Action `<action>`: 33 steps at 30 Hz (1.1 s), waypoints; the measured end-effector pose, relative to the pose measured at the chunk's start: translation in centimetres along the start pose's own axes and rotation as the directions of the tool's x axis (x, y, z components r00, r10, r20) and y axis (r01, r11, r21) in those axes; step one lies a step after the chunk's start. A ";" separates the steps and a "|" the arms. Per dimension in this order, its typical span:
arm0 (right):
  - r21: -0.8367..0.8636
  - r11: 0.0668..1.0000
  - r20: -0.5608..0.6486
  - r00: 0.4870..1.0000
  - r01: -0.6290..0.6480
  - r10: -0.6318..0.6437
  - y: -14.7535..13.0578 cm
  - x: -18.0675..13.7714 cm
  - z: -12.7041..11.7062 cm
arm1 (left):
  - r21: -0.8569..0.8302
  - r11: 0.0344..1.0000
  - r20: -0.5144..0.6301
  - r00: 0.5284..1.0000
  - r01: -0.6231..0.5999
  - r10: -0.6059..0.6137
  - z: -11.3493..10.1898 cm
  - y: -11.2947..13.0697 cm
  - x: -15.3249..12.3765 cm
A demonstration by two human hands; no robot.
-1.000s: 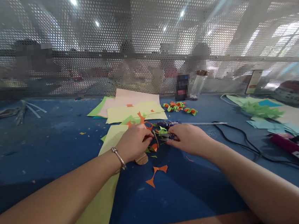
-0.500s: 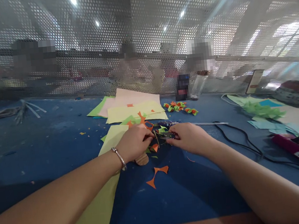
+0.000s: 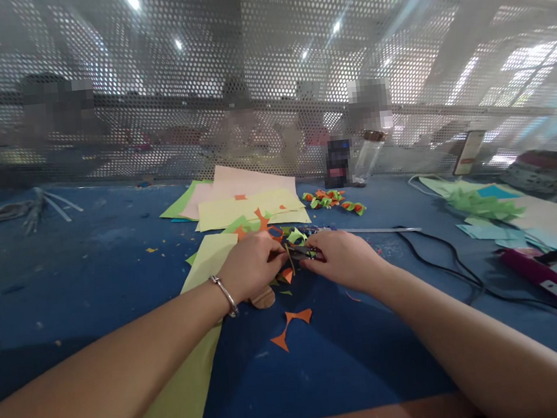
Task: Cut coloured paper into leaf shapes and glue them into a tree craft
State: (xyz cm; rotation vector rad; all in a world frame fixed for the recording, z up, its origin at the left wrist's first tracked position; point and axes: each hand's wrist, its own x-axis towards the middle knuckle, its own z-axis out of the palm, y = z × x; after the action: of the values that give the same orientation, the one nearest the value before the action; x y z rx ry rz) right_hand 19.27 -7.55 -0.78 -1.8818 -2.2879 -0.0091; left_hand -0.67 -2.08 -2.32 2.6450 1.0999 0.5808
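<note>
My left hand (image 3: 252,267), with a bracelet at its wrist, is closed in a pinch on a thin tan strand (image 3: 290,258) like wire. From the right, my right hand (image 3: 337,256) grips a small dark metal tool that looks like pliers (image 3: 303,252); its tip reaches close to my left fingertips. Fingers hide part of both. Orange and green paper scraps (image 3: 287,275) lie around and under the hands. A round-ended wooden piece (image 3: 263,298) shows below my left hand. Nearer me lies an orange paper offcut (image 3: 290,326).
A long yellow sheet (image 3: 191,381) lies under my left forearm. Behind are stacked pale sheets (image 3: 253,208) and curled orange-green paper pieces (image 3: 327,198). At right are a black cable (image 3: 454,267) and a magenta power strip (image 3: 536,276). A perforated metal screen (image 3: 275,71) borders the table.
My right hand has moved slightly left, bringing the metal tool closer to my left fingers. My left hand stays almost in place. The view has shifted a little.
</note>
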 end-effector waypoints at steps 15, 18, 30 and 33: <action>0.045 0.999 -0.036 0.999 0.005 -0.004 -0.3 -0.2 -0.1 | -0.267 0.958 -0.056 0.991 0.101 -0.120 0.5 -0.5 0.9; 0.031 1.000 -0.038 0.999 -0.004 0.005 -0.1 -0.2 -0.1 | -0.281 0.959 -0.171 0.981 0.044 -0.096 -0.3 -0.2 0.7; -0.168 0.986 0.118 0.992 -0.015 0.035 -0.3 -1.3 -1.3 | -0.840 0.502 0.039 0.946 0.205 -0.321 -2.0 0.1 -0.6; -0.174 0.985 0.075 0.997 -0.010 0.023 -0.6 -1.5 -1.8 | -0.879 0.381 0.145 0.923 0.285 -0.356 -2.4 0.9 -0.8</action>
State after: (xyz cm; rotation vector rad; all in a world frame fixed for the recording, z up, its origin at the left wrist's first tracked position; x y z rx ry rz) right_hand 19.24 -9.37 0.80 -2.0175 -2.3919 -0.1411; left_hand -1.59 -3.17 -0.09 1.4252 0.8978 0.8598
